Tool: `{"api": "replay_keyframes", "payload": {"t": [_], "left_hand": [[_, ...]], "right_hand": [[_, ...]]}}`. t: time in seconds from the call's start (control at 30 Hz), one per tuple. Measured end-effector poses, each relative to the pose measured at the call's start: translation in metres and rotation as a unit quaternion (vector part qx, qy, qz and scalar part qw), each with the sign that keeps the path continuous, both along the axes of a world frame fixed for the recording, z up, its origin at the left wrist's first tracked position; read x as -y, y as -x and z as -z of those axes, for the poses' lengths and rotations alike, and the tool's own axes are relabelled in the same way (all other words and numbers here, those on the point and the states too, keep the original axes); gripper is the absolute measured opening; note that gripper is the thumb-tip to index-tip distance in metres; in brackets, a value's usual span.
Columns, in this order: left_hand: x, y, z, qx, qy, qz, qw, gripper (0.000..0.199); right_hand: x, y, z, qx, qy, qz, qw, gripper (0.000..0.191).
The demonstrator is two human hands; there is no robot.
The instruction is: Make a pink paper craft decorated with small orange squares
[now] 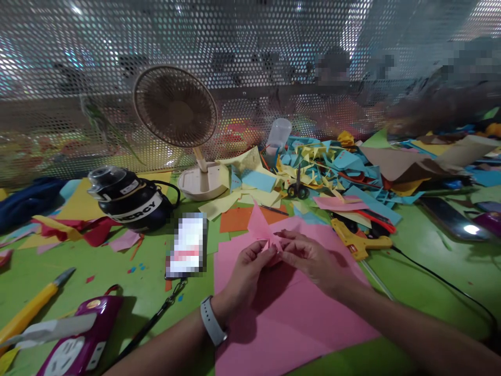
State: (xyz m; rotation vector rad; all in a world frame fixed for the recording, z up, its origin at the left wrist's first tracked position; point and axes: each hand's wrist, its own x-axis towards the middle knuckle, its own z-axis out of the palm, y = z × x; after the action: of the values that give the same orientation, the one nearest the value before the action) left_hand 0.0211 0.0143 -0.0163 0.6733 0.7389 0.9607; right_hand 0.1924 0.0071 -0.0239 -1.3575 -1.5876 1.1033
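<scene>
Above a stack of pink paper sheets (313, 329), a folded pink paper piece (259, 224) with a pointed tip is held between both hands. My left hand (250, 263), with a pale watch strap (213, 321) on its wrist, pinches the piece from the left with thumb and fingers. From the right, my right hand (307, 258) closes its thumb and fingertips on the same piece. My fingers cover its lower part, so the exact folds there are hidden.
A yellow glue gun (358, 240) with a black cord lies right of the sheets. Left are a phone (187, 245), a black bottle (131, 201) and a yellow cutter (33, 305). Behind stand a fan (176, 107), scissors (298, 188) and heaped paper scraps (332, 162).
</scene>
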Motion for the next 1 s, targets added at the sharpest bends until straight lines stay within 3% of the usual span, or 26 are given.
{"api": "replay_keyframes", "payload": {"t": [0.3,0.57,0.83,1.0], "left_hand": [[0.003,-0.002,-0.002,-0.001,0.008,0.018,1.000,0.024],[0.001,-0.002,0.001,-0.006,0.002,-0.007,1.000,0.026],[0.003,-0.002,0.001,-0.025,0.003,0.002,1.000,0.028],[0.002,-0.002,0.002,-0.013,0.005,0.012,1.000,0.029]], "right_hand": [[-0.004,-0.005,0.006,-0.043,0.044,-0.045,0.997,0.024],[-0.007,-0.008,0.008,0.006,-0.004,-0.045,0.999,0.030],[-0.009,-0.010,0.006,0.036,-0.006,-0.070,0.997,0.015],[-0.011,-0.009,0.005,0.039,-0.006,-0.075,0.996,0.016]]}}
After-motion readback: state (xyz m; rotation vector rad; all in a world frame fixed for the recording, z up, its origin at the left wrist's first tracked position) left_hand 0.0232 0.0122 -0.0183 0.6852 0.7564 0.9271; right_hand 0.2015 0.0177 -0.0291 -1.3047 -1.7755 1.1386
